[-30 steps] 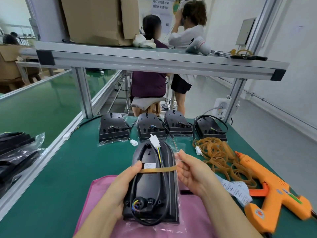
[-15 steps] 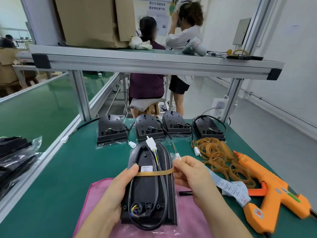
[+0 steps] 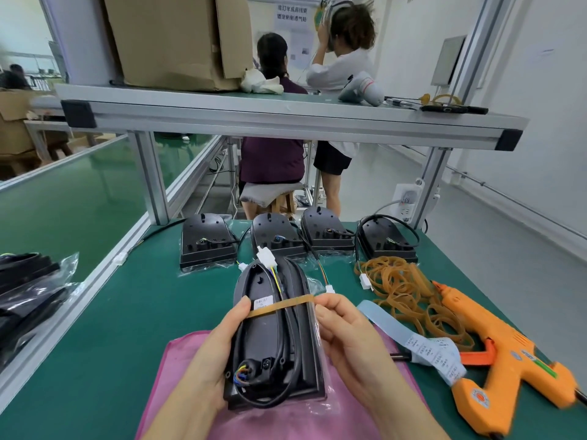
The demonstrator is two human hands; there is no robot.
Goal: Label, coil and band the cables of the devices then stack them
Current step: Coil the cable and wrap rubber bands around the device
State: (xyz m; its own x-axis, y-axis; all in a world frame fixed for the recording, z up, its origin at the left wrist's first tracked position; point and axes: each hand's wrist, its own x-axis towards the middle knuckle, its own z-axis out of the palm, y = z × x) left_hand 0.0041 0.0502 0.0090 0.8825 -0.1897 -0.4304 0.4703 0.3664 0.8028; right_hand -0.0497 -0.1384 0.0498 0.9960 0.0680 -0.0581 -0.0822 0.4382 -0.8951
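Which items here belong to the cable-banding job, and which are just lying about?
Job: held device, rubber band across it, loose band pile, label strip, four devices behind.
Lying about: glue gun, cardboard box, bagged black items.

Green bench [image 3: 127,312]: devices [image 3: 208,239], bands [image 3: 403,290], glue gun [image 3: 508,354]

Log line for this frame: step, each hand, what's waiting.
step: banding coiled cable | left hand: grips device | right hand: pinches rubber band across device | waiting: four devices behind
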